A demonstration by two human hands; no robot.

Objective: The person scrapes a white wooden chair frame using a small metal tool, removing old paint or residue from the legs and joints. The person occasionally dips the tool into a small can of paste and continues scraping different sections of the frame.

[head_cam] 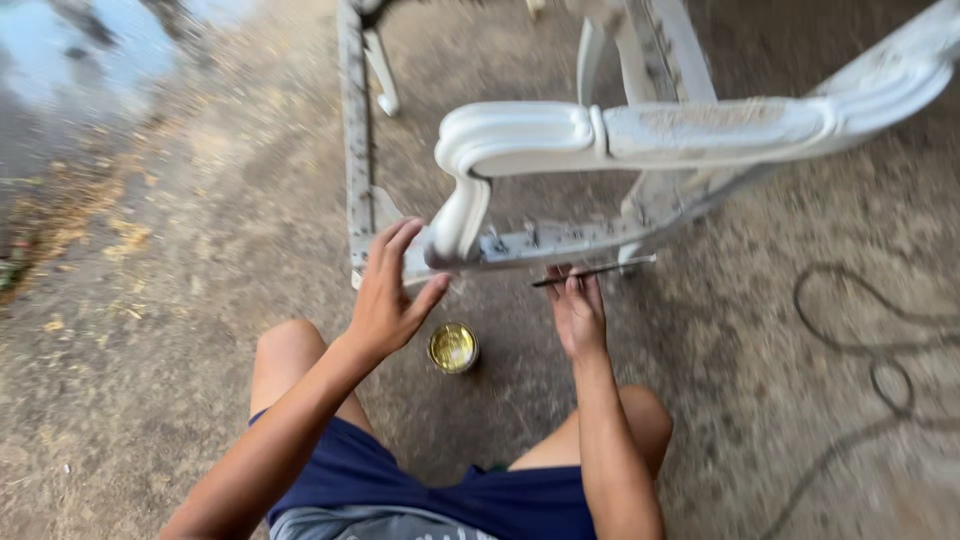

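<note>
Rigid, probably heavy white chair frame (640,135): steadied at seat rail by open left hand (385,295); right hand (577,310) pinching thin brush (592,271).

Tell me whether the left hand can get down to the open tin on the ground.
Probably yes: the left hand rests at the white chair frame, just above the open tin, with only bare ground between.
</note>
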